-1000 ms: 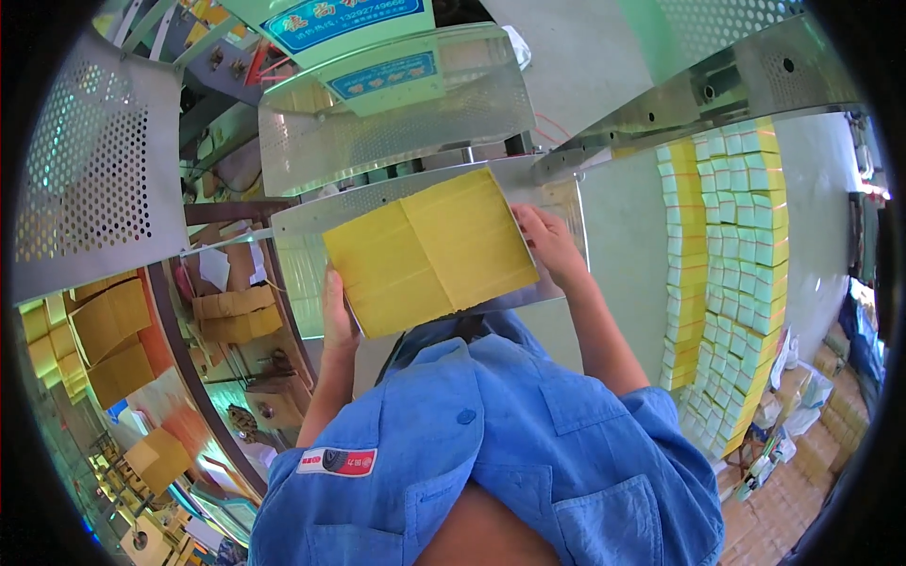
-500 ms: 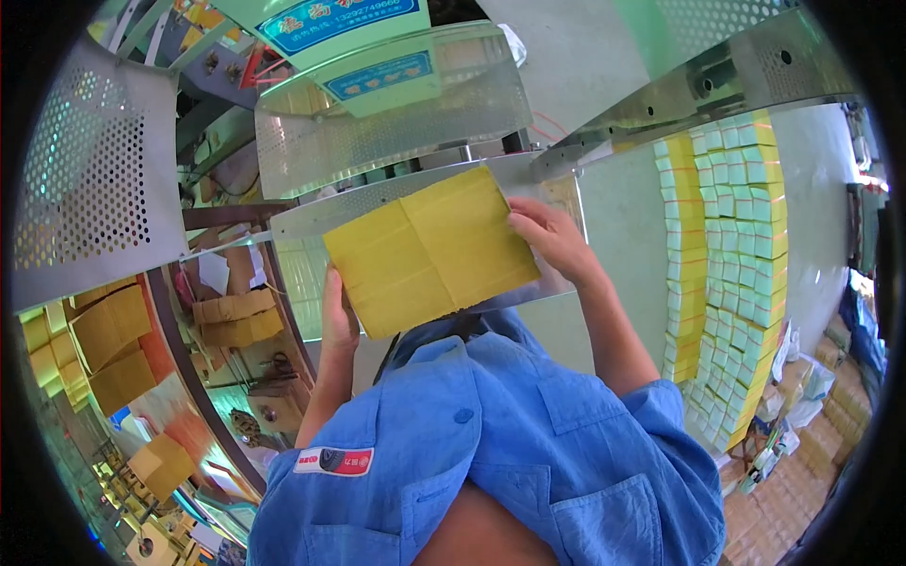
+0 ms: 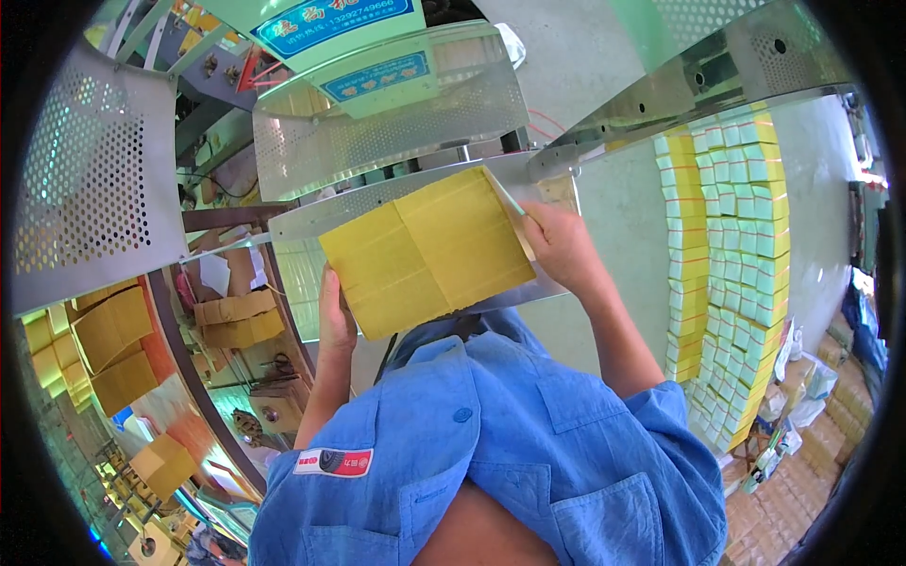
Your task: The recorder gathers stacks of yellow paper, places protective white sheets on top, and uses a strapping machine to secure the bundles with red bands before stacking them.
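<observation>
Barely anything has shifted since the earlier frames: my right hand (image 3: 564, 247) has crept a bit along the top right edge of the yellow card stack (image 3: 427, 253), and the stack sits at the same tilt.

Both my hands hold it. My left hand (image 3: 335, 316) is at the lower left corner, fingers straight and pressed flat up against the edge, thumb hidden behind the card, so I cannot tell how far it wraps. My right hand is curled over the upper right corner, fingers closed on the edge, knuckles toward me.

Stack look: flat, rectangular, mustard yellow, matte, several sheets thick judging by the pale layered edge at the right corner. One faint crease line runs across it roughly mid-width, splitting it into two panels. Tilted, left end lower, right end higher.

Where: held over the grey metal ledge (image 3: 528, 179) of the machine in front of me, above my chest, covering part of that ledge. Perforated metal guard (image 3: 396, 132) curves just behind it, another perforated panel (image 3: 90, 179) far left.

Right side: tall piles of yellow and pale green packs (image 3: 731, 255) against the wall, well apart from the stack. Lower left: brown cartons (image 3: 236, 321) down below. My blue shirt (image 3: 491, 453) fills the bottom.
</observation>
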Available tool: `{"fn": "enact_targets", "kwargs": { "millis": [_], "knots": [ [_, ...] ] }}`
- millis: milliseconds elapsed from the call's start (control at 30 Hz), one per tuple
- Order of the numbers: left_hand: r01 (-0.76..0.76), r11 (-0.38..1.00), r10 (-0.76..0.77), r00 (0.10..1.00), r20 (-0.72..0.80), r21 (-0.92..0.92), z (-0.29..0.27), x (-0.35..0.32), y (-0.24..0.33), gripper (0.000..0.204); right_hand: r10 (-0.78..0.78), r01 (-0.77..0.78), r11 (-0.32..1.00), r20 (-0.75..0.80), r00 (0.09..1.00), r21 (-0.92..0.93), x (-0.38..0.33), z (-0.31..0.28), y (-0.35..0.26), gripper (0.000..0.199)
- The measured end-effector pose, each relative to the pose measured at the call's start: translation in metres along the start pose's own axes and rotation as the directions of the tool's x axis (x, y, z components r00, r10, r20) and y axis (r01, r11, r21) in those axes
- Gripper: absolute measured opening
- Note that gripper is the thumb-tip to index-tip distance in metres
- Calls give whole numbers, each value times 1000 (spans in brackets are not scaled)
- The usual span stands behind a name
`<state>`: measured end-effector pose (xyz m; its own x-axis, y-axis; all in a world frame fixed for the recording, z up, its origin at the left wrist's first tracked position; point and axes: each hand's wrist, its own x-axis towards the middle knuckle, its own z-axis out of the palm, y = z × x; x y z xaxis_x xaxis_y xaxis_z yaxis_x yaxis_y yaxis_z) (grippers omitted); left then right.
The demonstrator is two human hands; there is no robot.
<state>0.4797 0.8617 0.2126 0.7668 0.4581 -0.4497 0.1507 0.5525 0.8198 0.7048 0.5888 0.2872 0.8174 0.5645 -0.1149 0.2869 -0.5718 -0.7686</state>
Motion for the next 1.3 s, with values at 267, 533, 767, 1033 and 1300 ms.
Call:
{"fn": "enact_targets", "kwargs": {
  "millis": [267, 533, 767, 1033, 1300],
  "knots": [
    [-13, 1000, 13, 1000, 1, 10, 0, 0, 1, 51, 115, -122, 970, 46, 992, 209, -7, 13, 3, 27],
    [70, 989, -80, 994, -69, -131, 6, 0, 11, 52, 51, -59, 973, 39, 998, 222, -6, 17, 11, 29],
    [88, 962, -61, 992, -110, 259, 7, 2, 15, 47, 250, -339, 774, 234, 939, 535, 8, 25, 25, 29],
    [-74, 922, 134, 982, -133, 380, 17, 3, 0, 36, 120, -196, 902, 211, 970, 386, 14, 18, 4, 30],
    [-436, 568, 503, 855, 125, 698, 29, 34, -38, 30, 214, -69, 601, -77, 974, 796, 7, 30, 29, 41]
  ]
}}
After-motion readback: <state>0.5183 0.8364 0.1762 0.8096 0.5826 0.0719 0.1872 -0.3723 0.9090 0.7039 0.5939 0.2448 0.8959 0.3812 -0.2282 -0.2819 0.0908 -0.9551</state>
